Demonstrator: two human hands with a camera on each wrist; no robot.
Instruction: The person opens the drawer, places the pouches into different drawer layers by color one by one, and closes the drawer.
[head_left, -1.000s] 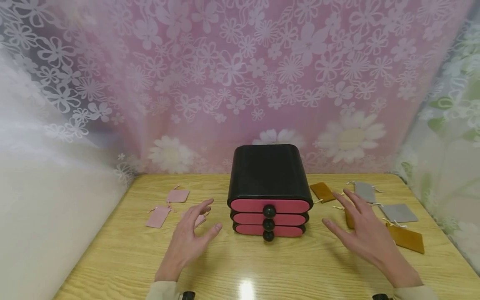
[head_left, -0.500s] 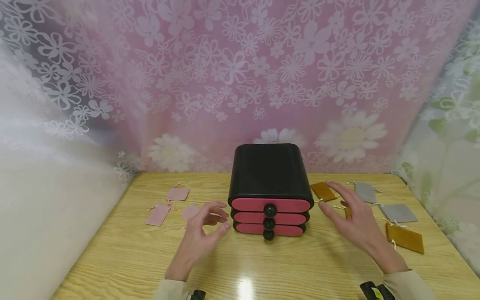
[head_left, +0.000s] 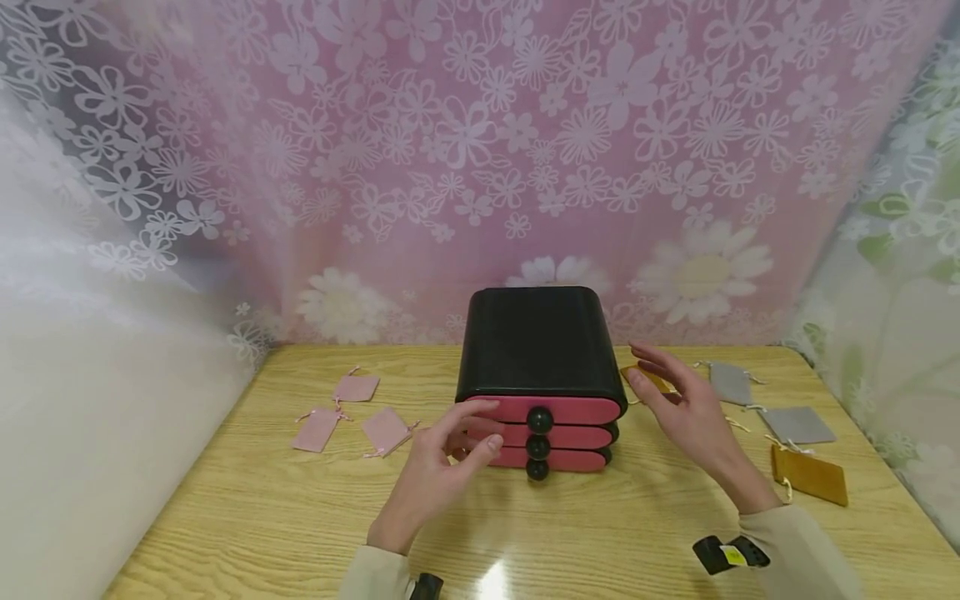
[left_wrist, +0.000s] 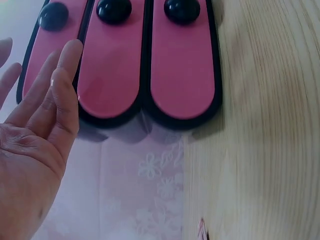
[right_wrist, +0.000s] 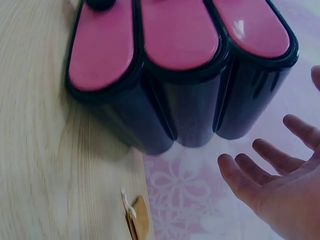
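A black box with three stacked pink drawers stands mid-table, each drawer bearing a round black knob. My left hand is before the drawers' left end, fingers loosely bent and holding nothing. In the left wrist view the left hand overlaps the top drawer's front. Off the box's right side, my right hand holds nothing, its fingers spread toward the box. In the right wrist view the right hand shows apart from the box's side. The right hand partly hides a brown drawstring pouch.
Several small pink pouches lie on the wooden table left of the box. To the right are grey pouches and another brown pouch. A flowered pink curtain hangs behind the table.
My left hand has moved right, from beside the pink pouches to in front of the drawers. My right hand has moved left and away from me, toward the box's right side.
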